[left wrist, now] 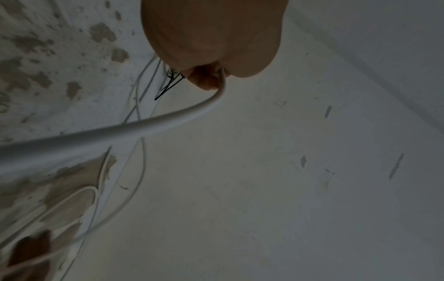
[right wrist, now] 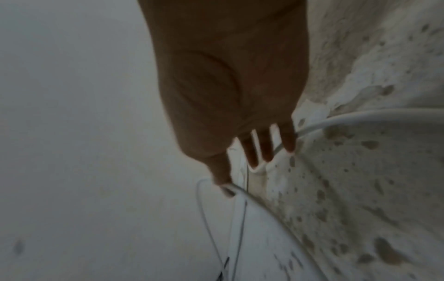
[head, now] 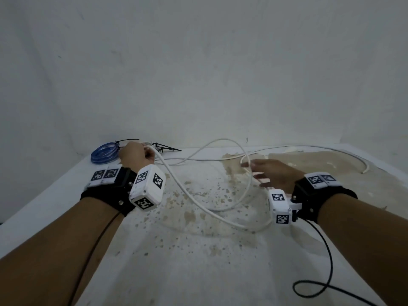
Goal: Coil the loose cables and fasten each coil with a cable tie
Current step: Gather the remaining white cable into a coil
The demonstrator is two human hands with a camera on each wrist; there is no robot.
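A long white cable (head: pixel 194 202) sprawls in loose loops over the stained white table (head: pixel 198 261). My left hand (head: pixel 136 154) grips one end of it at the back left; in the left wrist view the white cable (left wrist: pixel 134 127) curves out of my curled fingers (left wrist: pixel 206 79). My right hand (head: pixel 271 173) hovers at mid right with fingers spread and straight, touching a raised loop of the cable. The right wrist view shows those fingers (right wrist: pixel 266 146) against the white cable (right wrist: pixel 360 117). Black cable ties (head: pixel 167 147) lie just beyond my left hand.
A blue cable coil (head: pixel 106 152) fastened with a black tie lies at the back left near the wall (head: pixel 198 62). The white cable's far end (head: pixel 364 171) lies at the right. A black wrist-camera lead (head: pixel 326 279) loops over the front right.
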